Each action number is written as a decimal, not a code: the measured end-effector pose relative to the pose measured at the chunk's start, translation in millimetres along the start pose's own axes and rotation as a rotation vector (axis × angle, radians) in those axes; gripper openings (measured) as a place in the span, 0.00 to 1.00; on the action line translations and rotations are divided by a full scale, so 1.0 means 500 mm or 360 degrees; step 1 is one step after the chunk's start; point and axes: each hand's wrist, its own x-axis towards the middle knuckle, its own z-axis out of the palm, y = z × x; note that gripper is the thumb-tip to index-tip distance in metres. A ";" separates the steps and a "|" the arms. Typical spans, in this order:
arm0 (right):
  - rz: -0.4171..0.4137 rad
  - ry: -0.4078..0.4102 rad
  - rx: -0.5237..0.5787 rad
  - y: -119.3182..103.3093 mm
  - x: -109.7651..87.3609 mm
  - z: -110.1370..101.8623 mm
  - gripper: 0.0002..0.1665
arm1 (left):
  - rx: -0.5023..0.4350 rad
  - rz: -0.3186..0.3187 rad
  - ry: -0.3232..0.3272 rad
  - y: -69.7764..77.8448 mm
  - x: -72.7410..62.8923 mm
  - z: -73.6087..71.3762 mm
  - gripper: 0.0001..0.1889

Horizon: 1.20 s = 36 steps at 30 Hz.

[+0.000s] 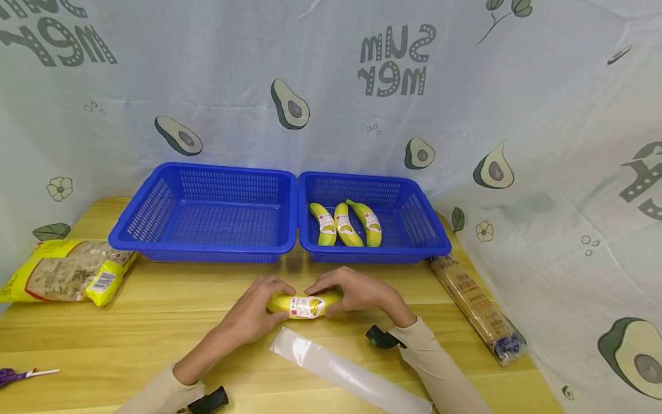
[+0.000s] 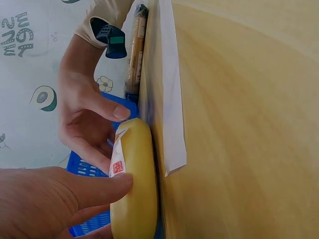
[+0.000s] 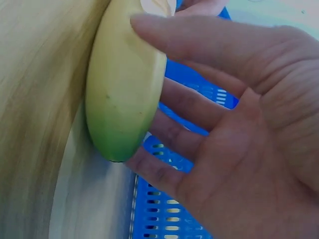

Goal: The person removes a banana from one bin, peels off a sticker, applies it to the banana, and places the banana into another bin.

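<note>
A yellow banana (image 1: 307,307) with a white printed label lies crosswise between both hands on the wooden table. My left hand (image 1: 253,313) grips its left end, thumb on the near side and fingers on the far side. The right hand (image 1: 357,290) holds the other end the same way; in the right wrist view its thumb lies on the banana (image 3: 119,94), whose tip is greenish. The label wraps the banana's middle and is partly covered by the left thumb in the left wrist view. Just in front of the hands lies a glossy white strip (image 1: 346,368).
Three labelled bananas (image 1: 345,224) lie in the right blue basket (image 1: 372,253). Beside it stands another blue basket (image 1: 207,250) with nothing inside. A yellow food bag (image 1: 67,270) lies left, a long noodle-like packet (image 1: 473,302) right, purple-handled scissors (image 1: 10,376) at front left.
</note>
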 end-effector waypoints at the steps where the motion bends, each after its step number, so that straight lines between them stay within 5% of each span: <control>1: -0.0001 -0.0009 0.0011 0.000 0.000 0.000 0.29 | -0.0004 0.0010 -0.0006 -0.001 -0.001 0.000 0.20; 20: -0.0013 -0.0021 0.0318 0.003 0.015 0.016 0.17 | -0.0025 0.0364 -0.0041 -0.002 -0.001 -0.007 0.25; 36: -0.0052 0.0035 0.0357 -0.011 0.005 0.007 0.16 | -0.0045 0.0495 0.0025 0.017 0.004 -0.018 0.26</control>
